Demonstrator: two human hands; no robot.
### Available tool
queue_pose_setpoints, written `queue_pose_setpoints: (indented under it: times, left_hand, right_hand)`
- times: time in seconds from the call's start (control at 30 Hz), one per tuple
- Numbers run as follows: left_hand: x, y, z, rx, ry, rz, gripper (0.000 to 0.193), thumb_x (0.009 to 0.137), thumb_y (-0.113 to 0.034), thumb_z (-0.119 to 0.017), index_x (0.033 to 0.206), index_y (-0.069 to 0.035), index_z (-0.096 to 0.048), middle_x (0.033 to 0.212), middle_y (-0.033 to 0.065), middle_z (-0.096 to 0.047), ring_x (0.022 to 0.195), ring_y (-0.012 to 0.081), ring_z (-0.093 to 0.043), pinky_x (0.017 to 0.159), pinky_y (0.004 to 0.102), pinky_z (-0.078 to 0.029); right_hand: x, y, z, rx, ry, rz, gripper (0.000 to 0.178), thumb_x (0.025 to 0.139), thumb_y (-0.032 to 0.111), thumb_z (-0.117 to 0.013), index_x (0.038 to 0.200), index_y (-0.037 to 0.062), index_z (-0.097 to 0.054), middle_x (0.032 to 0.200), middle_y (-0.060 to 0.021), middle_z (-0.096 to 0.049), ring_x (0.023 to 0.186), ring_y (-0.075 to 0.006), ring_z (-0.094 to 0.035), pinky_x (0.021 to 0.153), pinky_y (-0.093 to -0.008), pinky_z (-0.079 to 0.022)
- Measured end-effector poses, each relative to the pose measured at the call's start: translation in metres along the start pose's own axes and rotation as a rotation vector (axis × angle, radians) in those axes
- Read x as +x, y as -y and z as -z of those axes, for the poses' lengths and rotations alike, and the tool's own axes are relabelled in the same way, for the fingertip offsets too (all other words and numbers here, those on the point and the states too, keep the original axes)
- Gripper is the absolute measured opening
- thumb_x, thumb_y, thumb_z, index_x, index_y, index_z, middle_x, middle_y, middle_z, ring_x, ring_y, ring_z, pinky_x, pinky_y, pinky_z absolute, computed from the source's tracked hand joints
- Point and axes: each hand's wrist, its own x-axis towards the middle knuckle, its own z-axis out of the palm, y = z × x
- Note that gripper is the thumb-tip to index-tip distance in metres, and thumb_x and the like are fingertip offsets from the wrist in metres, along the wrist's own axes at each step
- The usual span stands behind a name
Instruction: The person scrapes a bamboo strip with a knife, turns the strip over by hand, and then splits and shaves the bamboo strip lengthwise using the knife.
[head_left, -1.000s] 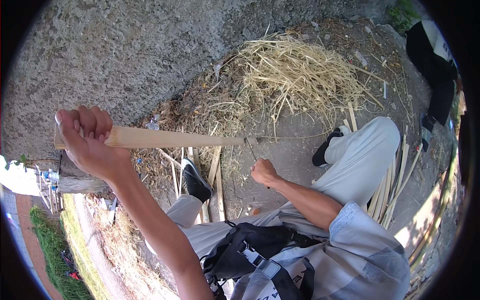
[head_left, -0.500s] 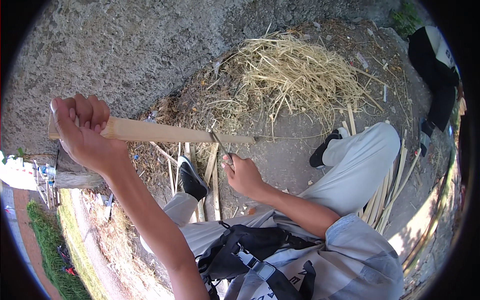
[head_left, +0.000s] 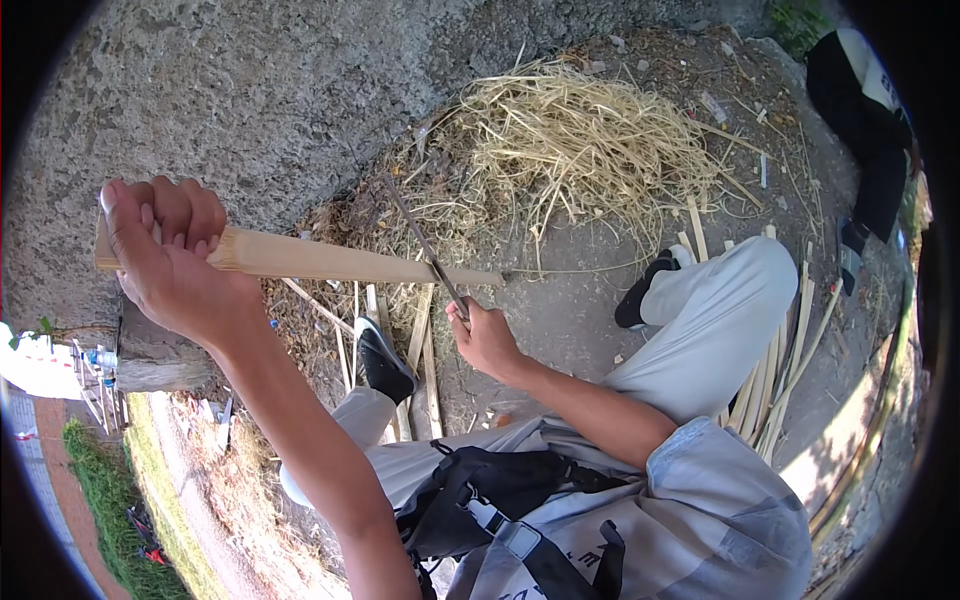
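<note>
My left hand (head_left: 172, 255) is closed round the broad near end of a pale bamboo strip (head_left: 330, 260), held up at the left. The strip slants away to a narrow far end close to the ground. In my right hand (head_left: 488, 342) is a thin-bladed knife (head_left: 425, 243). Its dark blade crosses the strip near the far end, with the tip pointing up and left. The fingers hide most of the handle. From the strip's far end a thin fibre runs right across the ground.
A heap of pale shavings (head_left: 600, 140) lies ahead beside a rough grey wall (head_left: 270, 100). Several bamboo strips (head_left: 770, 385) lie by my right knee, others near my left shoe (head_left: 383, 358). Another person's dark-clothed leg (head_left: 865, 150) shows at the far right.
The knife blade has turned and now shows longer across the strip, its tip farther up and left. My right hand has shifted slightly; my left keeps its grip.
</note>
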Motion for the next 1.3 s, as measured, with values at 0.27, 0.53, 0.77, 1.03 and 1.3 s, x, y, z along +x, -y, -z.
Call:
queue_pose_setpoints:
  times: [0.27,0.53,0.77,1.03,1.3]
  left_hand:
    - [0.027,0.011,0.057,0.009,-0.147,0.052,0.041,0.098,-0.024,-0.052,0.068,-0.014,-0.026,0.056,-0.0032,-0.02,0.049,0.0075,-0.019,0.044,0.0253,-0.018]
    - [0.007,-0.004,0.04,0.039,-0.197,-0.011,0.042,0.098,-0.024,-0.052,0.067,-0.015,-0.025,0.056,-0.0031,-0.021,0.049,0.0079,-0.019,0.044,0.0255,-0.017]
    - [0.0,0.004,0.037,-0.038,-0.079,-0.017,0.042,0.099,-0.025,-0.05,0.066,-0.015,-0.026,0.055,-0.0035,-0.021,0.047,0.0067,-0.019,0.043,0.0242,-0.017]
    - [0.008,-0.001,0.034,-0.12,0.19,-0.026,0.042,0.1,-0.03,-0.048,0.066,-0.016,-0.026,0.054,-0.0041,-0.019,0.045,0.0055,-0.017,0.042,0.0231,-0.015]
    - [0.009,0.003,0.05,-0.115,0.128,-0.007,0.044,0.101,-0.032,-0.046,0.065,-0.016,-0.025,0.055,-0.0041,-0.019,0.045,0.0051,-0.017,0.041,0.0226,-0.014]
  right_hand:
    - [0.003,-0.033,-0.016,-0.162,0.027,0.075,0.021,0.091,0.018,-0.054,0.087,-0.001,-0.062,0.06,-0.0224,-0.06,0.056,-0.0398,-0.062,0.052,-0.0483,-0.05]
    - [-0.029,0.066,-0.003,0.042,-0.131,0.507,0.022,0.093,0.017,-0.053,0.092,-0.0045,-0.059,0.062,-0.0214,-0.061,0.055,-0.0391,-0.061,0.051,-0.0454,-0.05]
    - [0.008,-0.041,-0.009,-0.172,0.146,-0.135,0.022,0.089,0.014,-0.054,0.096,-0.0064,-0.059,0.066,-0.024,-0.062,0.063,-0.0403,-0.065,0.058,-0.0489,-0.053]
    - [0.003,-0.014,-0.017,0.025,-0.096,0.243,0.02,0.087,0.009,-0.053,0.096,-0.0069,-0.062,0.071,-0.0274,-0.063,0.067,-0.0424,-0.065,0.064,-0.0457,-0.054]
    - [-0.001,0.016,0.002,-0.029,0.135,-0.058,0.022,0.082,0.009,-0.06,0.096,-0.0081,-0.061,0.078,-0.0298,-0.064,0.075,-0.0417,-0.066,0.066,-0.0472,-0.054]
